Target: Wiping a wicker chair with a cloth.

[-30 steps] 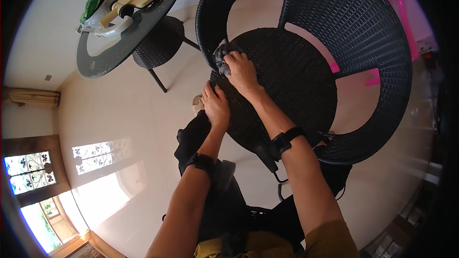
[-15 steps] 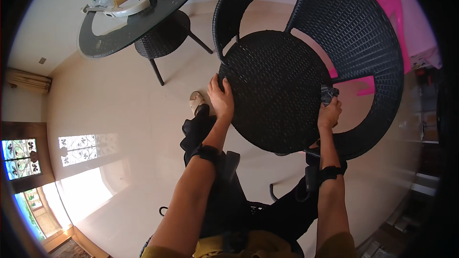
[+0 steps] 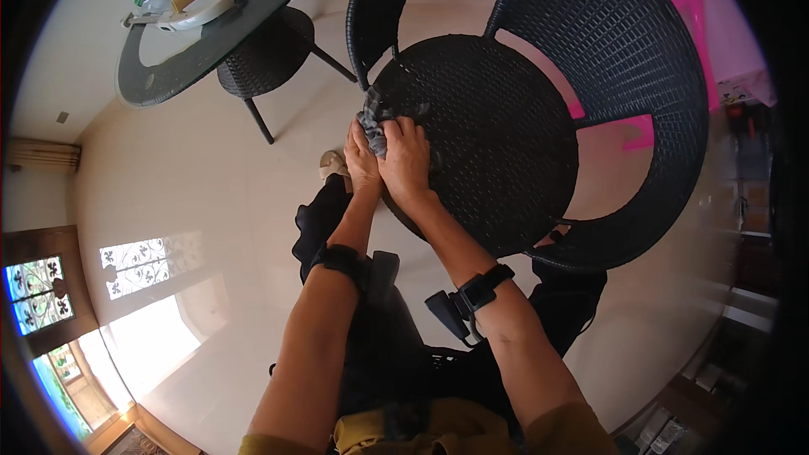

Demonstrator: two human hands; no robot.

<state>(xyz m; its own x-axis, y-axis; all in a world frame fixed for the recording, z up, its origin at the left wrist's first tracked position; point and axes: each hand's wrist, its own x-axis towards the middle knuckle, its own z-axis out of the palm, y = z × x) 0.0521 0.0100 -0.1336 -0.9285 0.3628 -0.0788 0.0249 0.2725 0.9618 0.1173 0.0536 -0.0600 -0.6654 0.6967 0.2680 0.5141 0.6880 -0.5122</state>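
Note:
A black woven wicker chair with a round seat and a curved back stands in front of me. My right hand presses a crumpled grey cloth onto the left part of the seat, its fingers bent over it. Right beside it, touching the cloth, my left hand holds the seat's left rim; its fingertips are partly hidden by the cloth.
At the upper left is a glass-topped round table bearing a white and yellow handled device. A bright pink plastic chair stands behind the wicker one. My shoe rests on the tiled floor.
My right hand has swept the cloth from the seat's right edge across to its left edge, next to my left hand. The view has shifted slightly; my left hand stays at the rim.

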